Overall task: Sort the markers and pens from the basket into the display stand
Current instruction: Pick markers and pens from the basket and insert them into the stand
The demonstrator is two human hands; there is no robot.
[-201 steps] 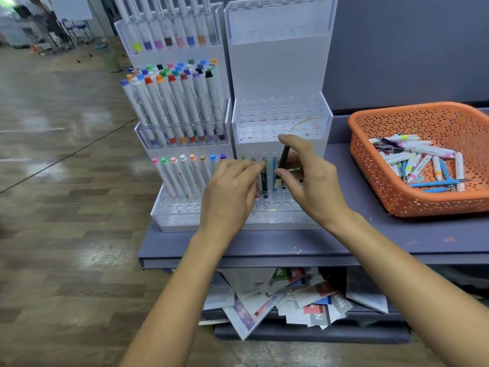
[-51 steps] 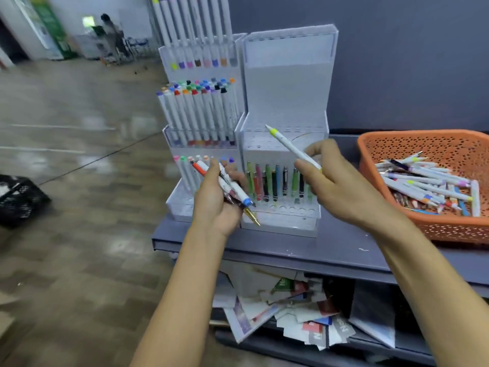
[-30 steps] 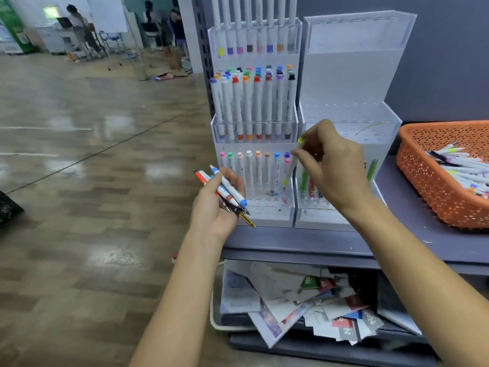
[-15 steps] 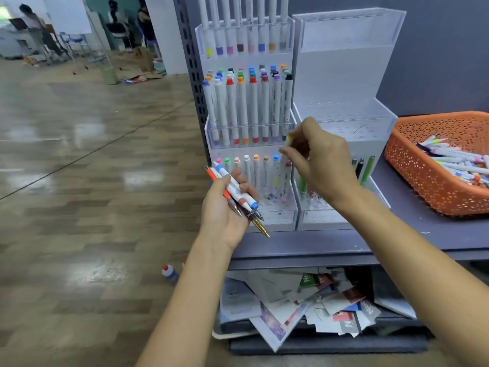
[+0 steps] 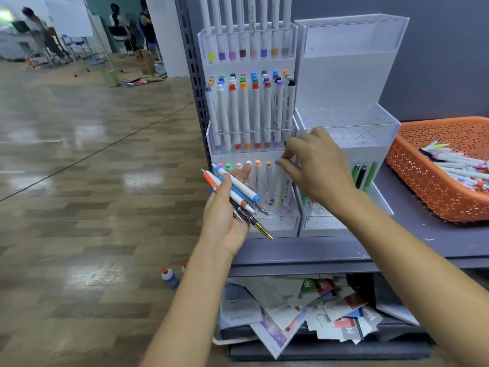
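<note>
Now noted fingers (image 5: 287,163) of right hand (image 5: 317,170) curled at the top of the yellow-tipped marker (image 5: 277,202), held aloft a moment ago, seated in the left display stand (image 5: 285,223); cannot tell if still pinched. Found left hand (image 5: 225,213) gripping a pen bundle (image 5: 239,186) yet to sort. Observed basket (image 5: 423,186) well stocked on grey worktop (image 5: 397,242); glossy floor (image 5: 92,181) beyond.

Glossy wood-pattern floor (image 5: 92,194) (patches of glare) runs to a whiteboard (image 5: 70,17); dark grey wall (image 5: 436,62) behind the shelf (image 5: 317,254).

Orange basket (image 5: 423,186) of pens (image 5: 457,172), clear display stand (image 5: 344,75) holding upright markers (image 5: 255,115)
</note>
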